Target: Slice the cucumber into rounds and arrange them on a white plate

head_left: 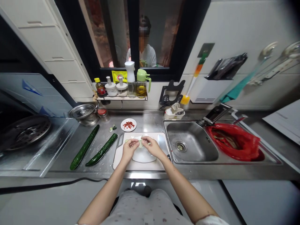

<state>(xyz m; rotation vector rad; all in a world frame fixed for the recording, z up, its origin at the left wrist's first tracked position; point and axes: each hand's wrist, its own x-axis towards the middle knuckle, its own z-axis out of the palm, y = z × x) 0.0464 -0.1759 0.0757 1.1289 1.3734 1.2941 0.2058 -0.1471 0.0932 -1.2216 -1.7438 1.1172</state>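
My left hand (130, 148) and my right hand (152, 147) meet above a white plate (144, 158), fingertips pinched together. Between them is a small pale green piece (140, 144), perhaps a vegetable slice; its exact kind is too small to make out. More pale bits lie partly hidden behind the fingers. The plate rests on a light cutting board (120, 161) with a grey edge. Along the board's right side lies a knife (161, 140), its dark handle toward me. Two whole cucumbers (85, 148) (102, 150) lie left of the board.
Behind the board stands a small plate (128, 129) of chopped red pieces. Green scraps (112, 128) lie nearby. A steel pot (84, 114) and a red-lidded jar (103, 114) stand at back left. Right are the sink (191, 140) and a red plastic bag (236, 142). Condiments fill a shelf (123, 98).
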